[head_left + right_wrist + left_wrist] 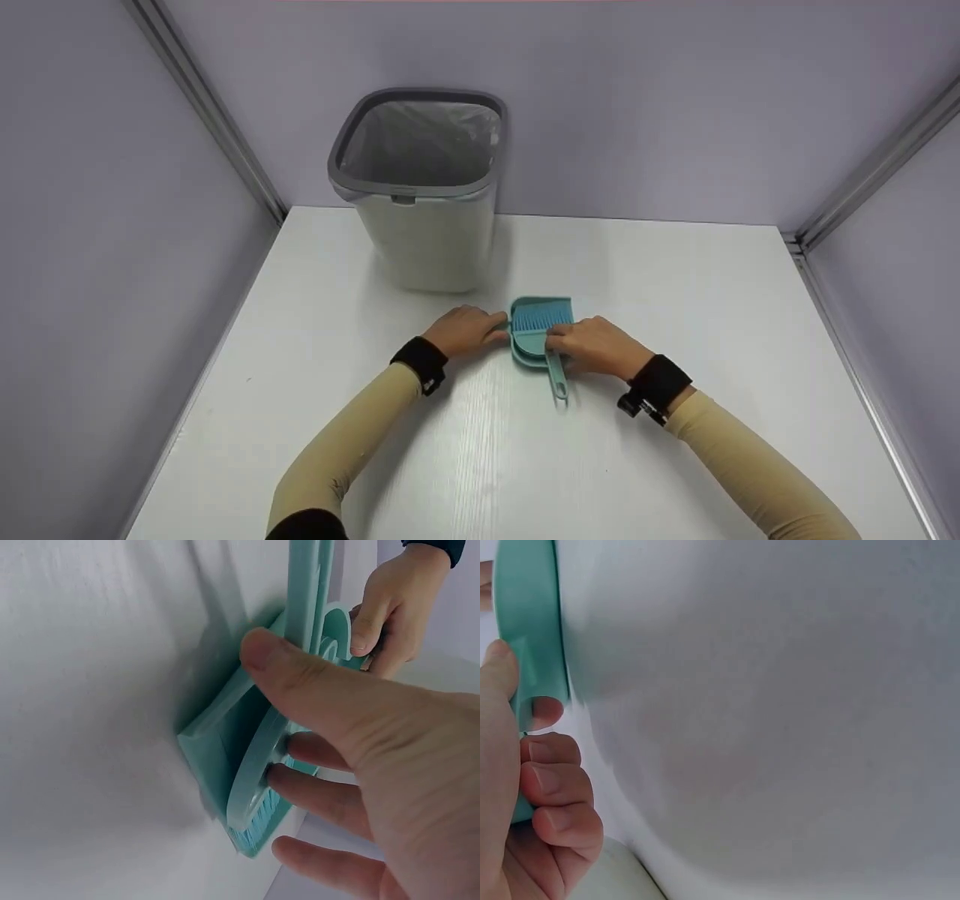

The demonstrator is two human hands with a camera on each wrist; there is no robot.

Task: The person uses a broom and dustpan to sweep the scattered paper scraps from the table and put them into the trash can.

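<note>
**Brush nested in dustpan, both hands on the set**

Object: small teal brush (pixel 541 321) lying in a matching teal dustpan (pixel 525 352), bristles toward the far end, handle (pixel 556 379) pointing back at the person. The set sits on the white surface (pixel 675 300), just in front of the grey bin (pixel 420 195), near it but not touching.

Right hand (pixel 596 346): fingers curled over the brush. The right wrist view shows the thumb (pixel 300 671) along the back of the brush head and the other fingers (pixel 315 791) wrapped under the bristle side, so it is grasping the brush.

Left hand (pixel 466 330): at the dustpan's left edge. The left wrist view shows the thumb and curled fingers (pixel 555 787) pinching the teal rim (pixel 532 622), so it is grasping the dustpan.

Surroundings: bin upright, lined with a clear bag, open top. Grey walls with metal corner strips on three sides. No debris that I can make out on the surface.

Risks, as judged:
- Brush may be clipped snugly into the pan; a pull by the right hand could lift both, or release with a jerk.
- Left pinch is only on a thin rim; if it slips, the pan could skid toward the bin.
- The bin stands close behind; a sudden forward release could knock it.
</note>
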